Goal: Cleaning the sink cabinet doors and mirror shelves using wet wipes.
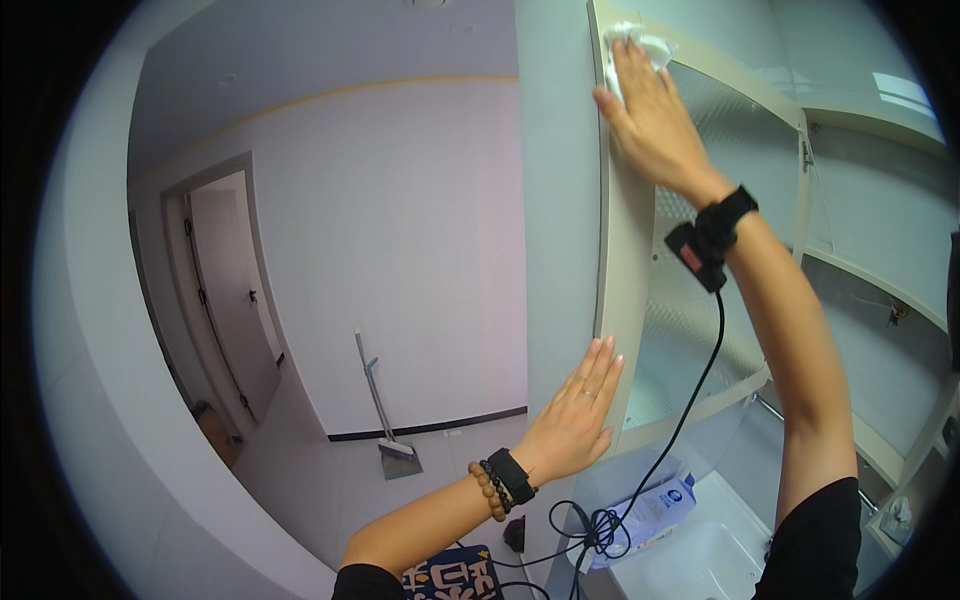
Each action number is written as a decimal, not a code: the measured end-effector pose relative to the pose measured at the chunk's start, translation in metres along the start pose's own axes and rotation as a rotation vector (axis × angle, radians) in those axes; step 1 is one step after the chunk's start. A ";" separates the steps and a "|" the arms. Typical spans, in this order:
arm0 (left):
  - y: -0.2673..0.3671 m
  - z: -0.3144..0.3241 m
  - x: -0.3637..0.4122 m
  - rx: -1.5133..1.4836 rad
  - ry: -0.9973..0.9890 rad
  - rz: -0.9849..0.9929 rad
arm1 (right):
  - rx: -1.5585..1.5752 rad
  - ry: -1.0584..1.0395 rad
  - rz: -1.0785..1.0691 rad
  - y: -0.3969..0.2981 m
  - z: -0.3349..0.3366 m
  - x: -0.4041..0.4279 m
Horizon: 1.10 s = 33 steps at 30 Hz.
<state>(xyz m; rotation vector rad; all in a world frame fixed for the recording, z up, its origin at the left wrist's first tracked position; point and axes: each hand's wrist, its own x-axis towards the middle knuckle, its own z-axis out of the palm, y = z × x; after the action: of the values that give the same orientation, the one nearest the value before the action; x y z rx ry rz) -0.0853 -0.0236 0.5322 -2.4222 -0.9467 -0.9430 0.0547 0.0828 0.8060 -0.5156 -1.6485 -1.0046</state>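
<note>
My right hand (pixel 660 127) presses a white wipe (pixel 660 51) flat against the upper left corner of a cabinet door's cream frame (pixel 624 202). The door stands swung out and has a textured glass panel (pixel 739 142). Lower down, my left hand (pixel 574 416) lies flat with its fingers extended at the left edge of the same frame, holding nothing. Whether its palm bears on the frame is hidden. A black device with a cable (pixel 701 247) is strapped to my right wrist.
Open cabinet shelves (pixel 874 289) are on the right. Below is a white washbasin (pixel 705 566) with a purple wipes pack (pixel 652 517) on its edge. A bundled black cable (pixel 592 529) hangs before it. A broom and dustpan (pixel 397 457) stand by the far wall, right of a doorway (pixel 225 300).
</note>
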 end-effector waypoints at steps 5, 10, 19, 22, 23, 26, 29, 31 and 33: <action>-0.001 0.004 0.004 0.036 -0.027 -0.004 | -0.049 -0.056 0.085 0.010 -0.011 0.023; -0.002 0.002 -0.001 0.060 -0.031 -0.009 | -0.088 -0.145 -0.080 -0.019 -0.027 -0.039; 0.002 0.003 -0.002 0.001 0.016 -0.017 | -0.044 -0.385 -0.123 -0.055 -0.043 -0.131; 0.002 0.005 0.000 -0.012 0.007 -0.018 | -0.133 -0.309 -0.167 -0.036 -0.035 -0.110; 0.002 0.006 0.001 -0.008 0.002 -0.022 | -0.220 -0.250 -0.212 -0.024 -0.031 -0.096; 0.002 0.009 -0.001 0.006 -0.014 -0.021 | -0.249 -0.126 -0.203 0.009 -0.026 -0.030; -0.002 0.013 -0.004 0.020 -0.011 -0.029 | -0.129 -0.173 -0.119 0.010 -0.038 0.010; -0.002 0.014 -0.005 0.009 -0.012 -0.030 | -0.033 -0.256 -0.030 0.005 -0.039 0.013; -0.003 0.015 -0.006 -0.010 0.004 -0.035 | -0.001 -0.229 -0.043 0.002 -0.037 0.001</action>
<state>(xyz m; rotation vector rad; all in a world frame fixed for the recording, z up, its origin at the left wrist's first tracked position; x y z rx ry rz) -0.0838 -0.0165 0.5173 -2.4187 -0.9878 -0.9667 0.0764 0.0532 0.8098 -0.6166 -1.8686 -1.0076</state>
